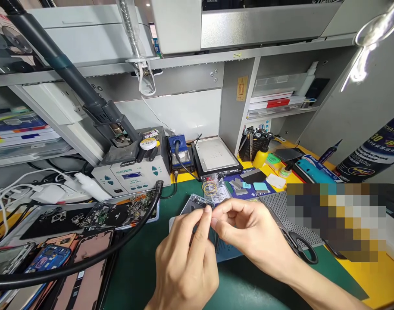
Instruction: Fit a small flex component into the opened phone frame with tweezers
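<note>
An opened phone [193,206] with its inner parts showing is at the middle, largely covered by my fingers. My left hand [187,254] curls over it, fingertips at its upper edge. Close beside those fingertips, my right hand [248,228] has thumb and index finger pinched together near the phone's top corner. Whatever the pinch holds is too small or hidden to make out. Beneath the phone lies a blue pad [227,253] on the green mat [135,267].
Left are stacked phone parts [87,267] and a black hose [129,239]. Behind stand a hot-air station [135,174], a soldering station [180,161] and a flat heating plate [216,153]. Black-handled scissors [305,249] lie right, near a yellow bottle [261,158] and a large spray can [371,150].
</note>
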`<state>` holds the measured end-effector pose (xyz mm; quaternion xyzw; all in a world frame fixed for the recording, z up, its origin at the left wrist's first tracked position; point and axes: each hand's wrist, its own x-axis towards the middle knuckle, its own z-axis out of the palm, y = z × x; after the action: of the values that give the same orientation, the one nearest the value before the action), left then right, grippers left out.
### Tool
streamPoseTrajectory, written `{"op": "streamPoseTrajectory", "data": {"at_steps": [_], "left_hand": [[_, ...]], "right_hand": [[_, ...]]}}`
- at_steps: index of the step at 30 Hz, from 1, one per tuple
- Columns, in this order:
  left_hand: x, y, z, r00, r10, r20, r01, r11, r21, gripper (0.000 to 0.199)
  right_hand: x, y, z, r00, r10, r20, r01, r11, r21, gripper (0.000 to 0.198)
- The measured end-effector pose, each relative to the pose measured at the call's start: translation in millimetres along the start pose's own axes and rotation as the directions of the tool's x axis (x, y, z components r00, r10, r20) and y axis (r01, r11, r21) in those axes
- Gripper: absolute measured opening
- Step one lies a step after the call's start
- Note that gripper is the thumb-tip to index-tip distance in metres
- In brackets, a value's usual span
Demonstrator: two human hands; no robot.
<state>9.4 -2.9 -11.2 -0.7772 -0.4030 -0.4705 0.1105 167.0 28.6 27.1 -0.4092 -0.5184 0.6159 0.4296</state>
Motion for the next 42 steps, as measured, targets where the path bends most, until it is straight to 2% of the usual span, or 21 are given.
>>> {"op": "streamPoseTrajectory", "data": {"at_steps": [19,31,35,38,42], "left_hand": [[2.0,1.3,2.4,0.999,0.032,0.036,-0.036,0.991,0.13,0.05],[2.7,3.0,3.0,0.999,0.001,0.048,-0.01,0.981,0.194,0.049],[1.9,5.5,5.5,0.999,-0.041,0.032,0.037,0.993,0.112,0.051],[1.8,8.8,6.6,0.995,-0.097,-0.003,0.097,0.995,-0.037,0.052],[2.3,11.4,3.8,0.979,-0.203,-0.036,0.189,0.953,-0.236,0.046]], "right_hand": [[0.9,-0.1,1.0,0.998,-0.046,-0.05,0.042,0.997,-0.061,0.003],[-0.1,3.1,2.1,0.992,-0.083,-0.092,0.071,0.99,-0.123,0.004],[1.0,7.5,1.9,0.985,-0.13,-0.115,0.111,0.981,-0.159,0.008],[-1.1,8.5,0.7,0.983,-0.153,-0.105,0.13,0.971,-0.199,0.007],[-5.1,7.4,-1.2,0.982,-0.182,-0.057,0.162,0.955,-0.247,0.01]]}}
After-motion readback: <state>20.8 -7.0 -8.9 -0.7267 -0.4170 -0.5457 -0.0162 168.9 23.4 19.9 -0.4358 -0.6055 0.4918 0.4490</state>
